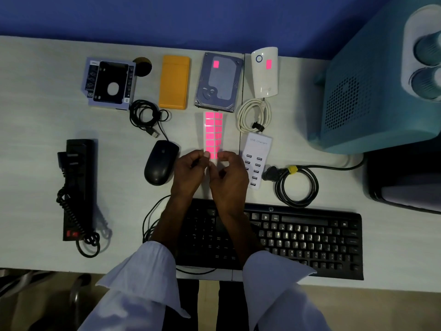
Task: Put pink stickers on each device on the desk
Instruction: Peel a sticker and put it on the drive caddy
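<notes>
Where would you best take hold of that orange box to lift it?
Across the long sides of the orange box, coming straight down from above. It lies flat, narrow enough across, with bare desk on both flanks; the black cable crowds only its near end.

I can read "USB Charger" on the white charger (256,158). The keyboard (310,237) bears an HP logo. Key legends blur.

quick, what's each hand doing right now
Left hand: closed, pinching the near end of the pink sticker sheet.
Right hand: closed on the same sheet; whether it is peeling a sticker cannot be told.
</notes>
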A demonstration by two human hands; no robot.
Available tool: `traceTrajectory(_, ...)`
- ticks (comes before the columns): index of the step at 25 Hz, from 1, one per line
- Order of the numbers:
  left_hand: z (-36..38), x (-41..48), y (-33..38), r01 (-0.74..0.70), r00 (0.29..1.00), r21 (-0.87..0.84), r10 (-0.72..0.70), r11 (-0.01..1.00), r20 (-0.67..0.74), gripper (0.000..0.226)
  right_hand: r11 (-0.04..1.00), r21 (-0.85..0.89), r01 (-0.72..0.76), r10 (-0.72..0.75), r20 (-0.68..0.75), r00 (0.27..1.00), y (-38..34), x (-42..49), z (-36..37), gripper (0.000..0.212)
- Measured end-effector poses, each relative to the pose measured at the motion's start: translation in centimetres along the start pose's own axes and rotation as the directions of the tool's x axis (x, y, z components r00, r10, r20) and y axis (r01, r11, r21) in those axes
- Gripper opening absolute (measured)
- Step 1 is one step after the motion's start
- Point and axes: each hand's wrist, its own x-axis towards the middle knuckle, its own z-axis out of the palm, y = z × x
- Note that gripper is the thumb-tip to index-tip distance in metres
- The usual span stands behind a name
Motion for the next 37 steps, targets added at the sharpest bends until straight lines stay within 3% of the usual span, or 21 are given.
traceTrajectory(6, -0.1, 0.6, 0.4, 0.006, 1.000, 0.047, -0.007, 0.999, 0.014, 0.016, 0.999, 0.025, -0.019, 0.020, -0.031, 0.999, 0.1, 0.2, 0.2, 0.014)
traceTrajectory(11, -0.3, 0.6, 0.5, 0.002, 1.000, 0.077, -0.003, 0.997, 0.020, 0.016, 0.999, 0.032, -0.009, 0.011, -0.062, 0.998, 0.0, 0.3, 0.3, 0.019)
traceTrajectory(15, -0.7, 0.9, -0.1, 0.018, 0.998, 0.080, -0.014, 0.997, -0.062, 0.017, 0.982, 0.176, -0.073, 0.096, -0.125, 0.988, -0.1, 0.5, -0.2, 0.011)
traceTrajectory(17, -0.7, 0.6, 0.0, -0.037, 0.989, 0.148, 0.057, 0.988, -0.134, 0.003, 0.958, 0.262, -0.114, 0.158, -0.155, 0.975, -0.5, 0.8, -0.6, 0.009)
traceTrajectory(19, -0.5, -0.2, 0.6, -0.120, 0.961, 0.264, 0.179, 0.957, -0.212, 0.022, 0.954, 0.287, -0.084, 0.136, -0.164, 0.977, -1.2, 1.0, -0.8, 0.008)
traceTrajectory(21, -0.1, -1.0, 1.3, -0.180, 0.938, 0.243, 0.241, 0.953, -0.250, 0.022, 0.958, 0.282, -0.055, 0.098, -0.141, 0.985, -2.0, 1.2, -0.9, 0.007)
traceTrajectory(25, -0.7, -1.6, 1.9, -0.156, 0.963, 0.065, 0.167, 0.986, -0.213, 0.007, 0.947, 0.309, -0.083, 0.087, 0.001, 0.996, -3.4, 1.0, -0.6, 0.013)
traceTrajectory(29, -2.6, -1.4, 1.9, -0.184, 0.956, 0.050, 0.191, 0.982, -0.223, 0.007, 0.952, 0.301, -0.058, 0.038, 0.070, 0.997, -4.6, 1.0, 0.0, 0.013)
traceTrajectory(32, -4.7, -0.9, 1.7, -0.238, 0.939, 0.227, 0.283, 0.944, -0.194, 0.010, 0.970, 0.235, -0.064, 0.042, 0.100, 0.994, -5.2, 1.3, 1.4, 0.023)
traceTrajectory(37, -9.2, 0.5, 2.8, -0.322, 0.897, 0.502, 0.428, 0.803, -0.109, 0.016, 0.978, 0.190, -0.085, 0.051, 0.181, 0.982, -6.7, 1.8, 4.9, 0.005)
